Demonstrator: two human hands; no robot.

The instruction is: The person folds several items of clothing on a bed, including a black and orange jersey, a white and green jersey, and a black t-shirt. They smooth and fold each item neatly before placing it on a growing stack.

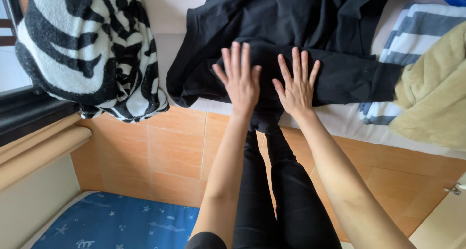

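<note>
Hands lie flat and side by side on a black garment [291,30] spread over the bed [340,120], close to the bed's near edge. Left hand [240,79] is open, fingers spread and pointing away from the person, palm pressed down on the dark cloth; it grips nothing. Right hand [297,84] is likewise open with fingers fanned, palm down on the same cloth just beside the left, and holds nothing. Part of the black garment hangs over the near edge of the bed between the two wrists, down toward the person's legs in black trousers [276,190]. The garment's bulk covers the middle of the bed, with one fold drooping off the edge at the left. On the bed's right side a white and grey-blue striped cloth [417,30] lies partly under the garment, and a pale yellow-green towel [434,93] rests on it near the right edge. A black and white zebra-patterned blanket [82,45] hangs at the left, apart from the bed. Orange floor tiles [174,157] show below, and a blue mat with star shapes [121,224] lies at the lower left.
</note>
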